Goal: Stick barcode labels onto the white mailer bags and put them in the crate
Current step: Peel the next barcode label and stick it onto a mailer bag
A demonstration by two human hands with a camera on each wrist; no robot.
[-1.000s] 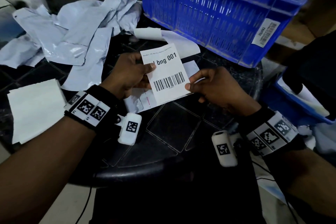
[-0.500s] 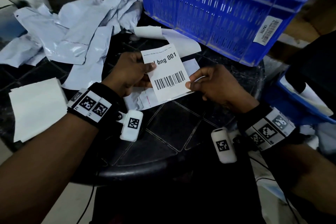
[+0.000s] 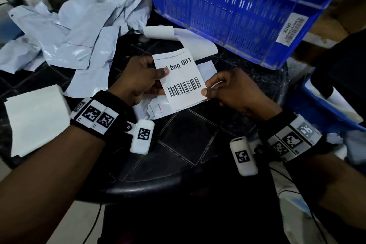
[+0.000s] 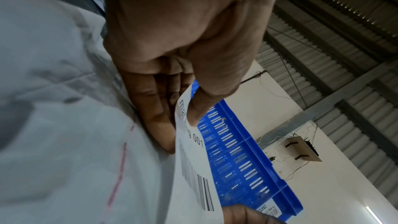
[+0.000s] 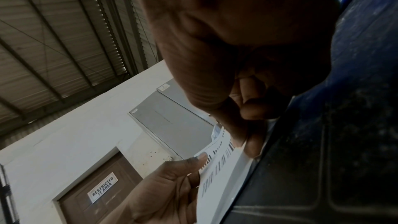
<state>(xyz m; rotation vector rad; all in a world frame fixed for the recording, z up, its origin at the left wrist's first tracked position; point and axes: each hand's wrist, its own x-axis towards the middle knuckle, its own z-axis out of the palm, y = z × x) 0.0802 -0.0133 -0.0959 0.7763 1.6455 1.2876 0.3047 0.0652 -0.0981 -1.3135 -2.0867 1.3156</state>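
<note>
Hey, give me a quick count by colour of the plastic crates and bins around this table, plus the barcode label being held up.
Blue crate behind the hands: 1
Blue bin at the right edge: 1
White barcode label, pinched by the left hand and the right hand: 1
Total: 3

Both forearms are showing bare. Each wrist is wearing a black band (image 3: 99,115) with white square-code tags and a white camera pod (image 3: 141,136).

Black table (image 3: 178,140): blue crate (image 3: 237,6), mailer bags (image 3: 79,31), paper stack (image 3: 35,121).
</note>
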